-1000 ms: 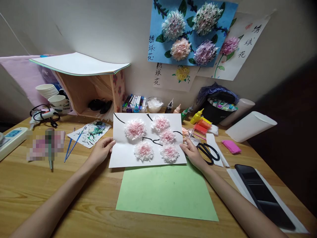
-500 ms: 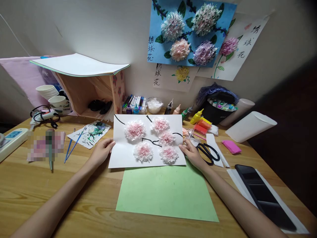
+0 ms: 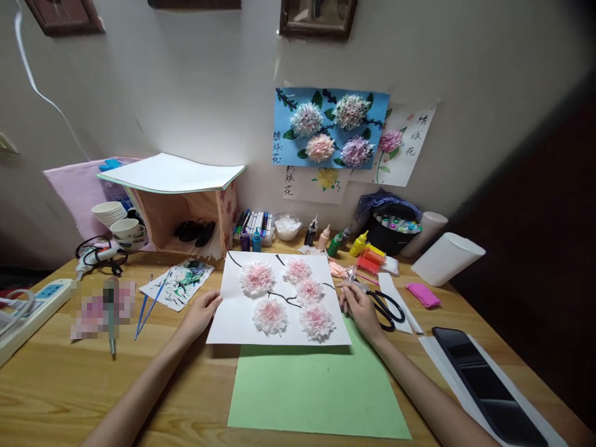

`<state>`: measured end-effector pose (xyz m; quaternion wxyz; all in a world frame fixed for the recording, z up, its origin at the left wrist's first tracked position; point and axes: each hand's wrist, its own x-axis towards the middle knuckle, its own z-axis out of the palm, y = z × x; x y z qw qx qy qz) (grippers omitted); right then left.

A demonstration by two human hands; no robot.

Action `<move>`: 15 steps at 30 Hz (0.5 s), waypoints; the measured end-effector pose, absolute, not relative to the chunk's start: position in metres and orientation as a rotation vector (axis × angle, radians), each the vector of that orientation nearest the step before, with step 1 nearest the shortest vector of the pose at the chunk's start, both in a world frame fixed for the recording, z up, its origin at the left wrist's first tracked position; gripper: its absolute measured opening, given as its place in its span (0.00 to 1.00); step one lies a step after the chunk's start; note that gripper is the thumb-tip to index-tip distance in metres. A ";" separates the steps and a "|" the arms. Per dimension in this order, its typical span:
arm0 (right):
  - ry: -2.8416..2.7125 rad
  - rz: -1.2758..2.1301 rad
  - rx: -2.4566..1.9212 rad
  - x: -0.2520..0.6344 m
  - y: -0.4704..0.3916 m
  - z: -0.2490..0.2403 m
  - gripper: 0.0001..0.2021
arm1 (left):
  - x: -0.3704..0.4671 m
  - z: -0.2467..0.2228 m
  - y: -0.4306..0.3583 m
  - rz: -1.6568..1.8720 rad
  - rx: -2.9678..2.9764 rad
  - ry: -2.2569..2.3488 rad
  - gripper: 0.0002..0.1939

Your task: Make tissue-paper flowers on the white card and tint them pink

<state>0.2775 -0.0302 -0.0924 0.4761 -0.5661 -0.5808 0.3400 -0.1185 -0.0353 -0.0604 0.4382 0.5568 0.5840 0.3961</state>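
Note:
A white sheet [image 3: 231, 310] carries several pink-and-white ruffled paper flowers [image 3: 270, 316] and short black painted branches [image 3: 282, 297]. My left hand [image 3: 201, 315] pinches its left edge. At the opposite edge, my right hand [image 3: 359, 310] has its fingers bent against the sheet, index finger reaching towards a black line. The sheet tilts above the table, its lower edge over a light green sheet [image 3: 307, 391]. Black-handled scissors [image 3: 390, 309] lie just right of my right hand.
Paint bottles [image 3: 334, 245], a bowl of white material [image 3: 287, 227] and markers [image 3: 255, 225] line the wall. Left are two paintbrushes [image 3: 151, 307], a stained paper [image 3: 181, 282] and a power strip [image 3: 40, 316]. A black phone-like slab [image 3: 484, 385] lies right. Flower pictures [image 3: 331, 127] hang behind.
My view has tilted up, so picture frames show on the wall and the sheet sits lower in view. The sheet lies flatter. My right hand has shifted its grip, with the index finger stretched out.

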 end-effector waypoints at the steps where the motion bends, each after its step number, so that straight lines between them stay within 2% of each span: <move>1: -1.416 0.733 -1.413 0.279 -0.030 -0.092 0.18 | -0.119 -0.058 -0.036 0.957 1.384 1.455 0.22; 8: -1.673 0.111 -1.618 0.296 -0.023 -0.089 0.12 | -0.125 -0.053 -0.039 0.727 1.406 1.461 0.21; 15: -1.928 -0.127 -1.713 0.312 -0.017 -0.088 0.06 | -0.129 -0.057 -0.038 0.451 1.533 1.405 0.24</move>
